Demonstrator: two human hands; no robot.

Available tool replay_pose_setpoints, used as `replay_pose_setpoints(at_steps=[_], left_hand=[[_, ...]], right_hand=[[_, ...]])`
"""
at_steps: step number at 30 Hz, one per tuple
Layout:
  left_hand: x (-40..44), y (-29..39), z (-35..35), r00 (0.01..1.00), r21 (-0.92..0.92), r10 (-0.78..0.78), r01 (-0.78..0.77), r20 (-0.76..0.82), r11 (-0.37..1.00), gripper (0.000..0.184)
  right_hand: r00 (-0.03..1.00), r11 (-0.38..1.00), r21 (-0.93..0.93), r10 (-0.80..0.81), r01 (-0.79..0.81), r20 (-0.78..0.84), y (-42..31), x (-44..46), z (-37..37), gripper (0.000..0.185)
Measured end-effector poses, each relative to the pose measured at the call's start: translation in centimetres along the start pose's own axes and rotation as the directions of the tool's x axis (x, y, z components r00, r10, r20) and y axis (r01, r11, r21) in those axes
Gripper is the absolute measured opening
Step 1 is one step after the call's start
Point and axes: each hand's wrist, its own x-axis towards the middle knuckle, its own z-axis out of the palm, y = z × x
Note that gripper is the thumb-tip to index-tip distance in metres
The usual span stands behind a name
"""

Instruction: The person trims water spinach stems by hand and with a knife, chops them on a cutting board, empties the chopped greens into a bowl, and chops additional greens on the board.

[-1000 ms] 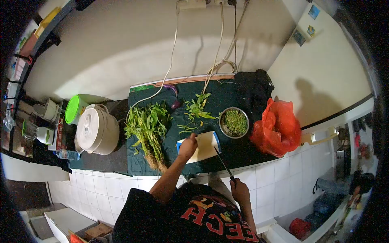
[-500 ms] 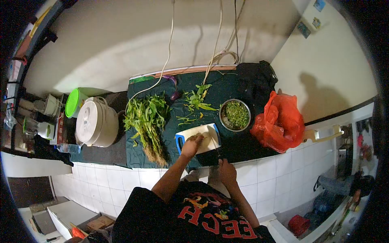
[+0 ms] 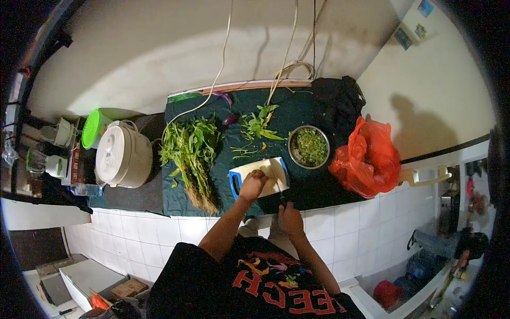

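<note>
Standing by the table point(image 3: 313, 189), I see R hand point(image 3: 289, 218) wrapped tight around the knife point(image 3: 282, 200) handle, blade over R part of cutting board point(image 3: 244, 170); L hand point(image 3: 254, 183) is on the board too, fingers bunched, can't tell what's under them. Board sits nr front table edge, blue grip end to L. Obstructions: big bunch of rooted greens point(image 3: 194, 143) on L, loose leaves point(image 3: 257, 126) + thin stems point(image 3: 244, 152) just behind board, purple veg point(image 3: 229, 120) back-left, metal bowl point(image 3: 308, 147) w/ chopped greens close on R, red plastic bag point(image 3: 366, 159) further R. Rice cooker point(image 3: 125, 157) well L, past the greens; white cord point(image 3: 221, 66) crosses the back edge. Room to move: dark cloth shows btwn board & bag, in front of bowl, plus narrow strip btwn roots & board. Wall point(image 3: 159, 58) limits reach at back.
</note>
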Motion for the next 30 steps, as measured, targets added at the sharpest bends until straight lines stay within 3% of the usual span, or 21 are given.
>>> replay_pose_setpoints(at_steps=[3, 6, 9, 12, 15, 18, 21, 23, 27, 30], left_hand=[[-0.3, -0.5, 0.6, 0.999, 0.031, 0.044, -0.043, -0.002, 0.999, 0.026], [-0.6, -0.5, 0.7, 0.998, -0.014, 0.051, -0.051, -0.038, 0.999, 0.027], [-0.7, -0.7, 0.7, 0.999, -0.046, 0.030, -0.032, -0.026, 0.998, 0.029], [-0.6, -1.3, 1.7, 1.000, -0.064, 0.027, -0.027, -0.011, 0.998, 0.030], [-0.7, -1.4, 2.2, 1.000, -0.104, 0.026, -0.028, -0.018, 0.994, 0.030], [-1.1, -0.8, 1.6, 0.998, -0.130, 0.020, -0.027, -0.062, 0.991, 0.027], [-1.1, -0.2, 0.4, 0.994, -0.137, -0.006, -0.009, -0.106, 0.991, 0.025], [-1.1, -0.2, 0.2, 0.995, -0.148, -0.030, 0.015, -0.098, 0.989, 0.024], [-0.7, -0.9, 1.1, 0.994, -0.227, -0.055, 0.032, -0.096, 0.973, 0.022], [-0.7, -1.2, 1.4, 0.992, -0.267, -0.067, 0.037, -0.105, 0.963, 0.020]], right_hand=[[0.985, 0.971, -0.198, -0.152, 0.134, -0.079, -0.2, -0.3, 1.5, 0.032], [0.995, 0.977, -0.197, -0.087, 0.077, -0.040, 0.5, 0.7, 3.3, 0.029], [0.966, 0.984, -0.072, -0.173, 0.162, -0.192, -0.4, 1.5, 2.5, 0.038], [0.994, 0.996, -0.074, -0.058, 0.051, -0.093, -1.6, 2.5, 1.6, 0.037], [0.982, 0.994, -0.074, -0.092, 0.081, -0.163, -0.8, 1.2, 2.9, 0.036], [0.935, 0.971, -0.032, -0.239, 0.239, -0.263, 0.7, 0.8, 5.3, 0.036], [0.977, 0.990, 0.031, -0.133, 0.140, -0.165, -0.5, 2.3, 4.4, 0.038], [0.997, 0.997, 0.051, 0.061, -0.058, -0.050, -2.1, 3.7, 2.8, 0.038], [0.997, 0.996, 0.043, 0.077, -0.077, -0.006, -2.7, 3.0, 2.5, 0.036], [0.999, 1.000, -0.012, -0.019, 0.018, -0.030, -2.0, 1.8, 4.3, 0.035]])
